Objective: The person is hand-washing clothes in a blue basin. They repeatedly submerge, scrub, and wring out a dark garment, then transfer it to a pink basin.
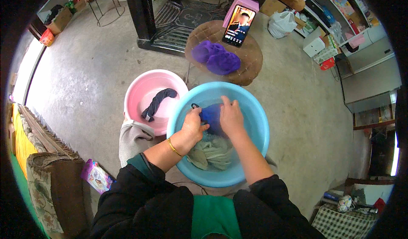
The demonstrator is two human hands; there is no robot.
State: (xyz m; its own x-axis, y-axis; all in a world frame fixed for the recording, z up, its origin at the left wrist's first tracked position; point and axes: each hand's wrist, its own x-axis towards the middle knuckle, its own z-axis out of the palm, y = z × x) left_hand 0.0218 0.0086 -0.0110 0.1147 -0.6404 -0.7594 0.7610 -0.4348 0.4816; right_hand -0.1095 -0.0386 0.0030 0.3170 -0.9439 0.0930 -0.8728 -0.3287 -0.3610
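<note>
A light-blue plastic basin (pixel 264 129) stands on the floor right in front of me, holding water. Both my hands are inside its rim on a wet dark-blue cloth (pixel 211 116). My left hand (pixel 192 124), with a gold bangle at the wrist, grips the cloth's left side, thumb towards the middle. On the right side, my right hand (pixel 232 118) has its fingers curled on the cloth, the index finger stretched out. Below them a pale greenish-white cloth (pixel 212 154) lies bunched in the water. A pink basin (pixel 135 89) touches the blue one at left and holds a twisted dark garment (pixel 159 103).
Beyond the basins, a round brown padded stool (pixel 251 59) carries bundled purple cloth (pixel 216 57) and a lit phone (pixel 239 25) leaning on a pink box (pixel 247 2). A black table base (pixel 143 19) stands behind. A purple packet (pixel 96 176) lies left; a white bag (pixel 282 24) sits back right.
</note>
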